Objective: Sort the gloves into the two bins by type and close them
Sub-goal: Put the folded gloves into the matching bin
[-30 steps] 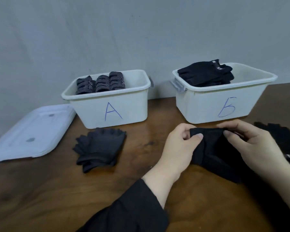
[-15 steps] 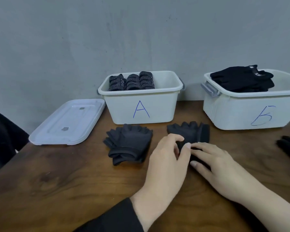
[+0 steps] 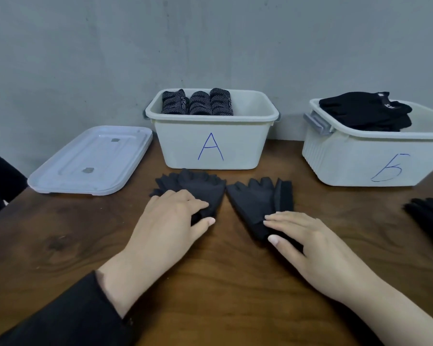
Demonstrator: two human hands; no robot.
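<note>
Two dark grey fingerless gloves lie in front of bin A [image 3: 238,148]. My left hand [image 3: 170,221] rests on the left glove pile [image 3: 198,187], whose near edge sits between its fingers and thumb. Straight fingers of my right hand [image 3: 308,243] lie flat on the near end of the right glove [image 3: 255,198]. Bin A holds three rolled patterned gloves [image 3: 198,103]. Bin Б [image 3: 348,161], at the right, holds a stack of black gloves [image 3: 365,113]. Both bins stand without lids.
A white lid [image 3: 90,161] lies flat on the wooden table left of bin A. More black gloves [image 3: 430,218] lie at the right edge of the view. A dark object [image 3: 0,181] shows at the left edge. A grey wall stands behind the bins.
The glove that both hands held was laid down beside the left pile. My left hand moved onto the left pile; my right hand stayed on the right glove. The view shifted left.
</note>
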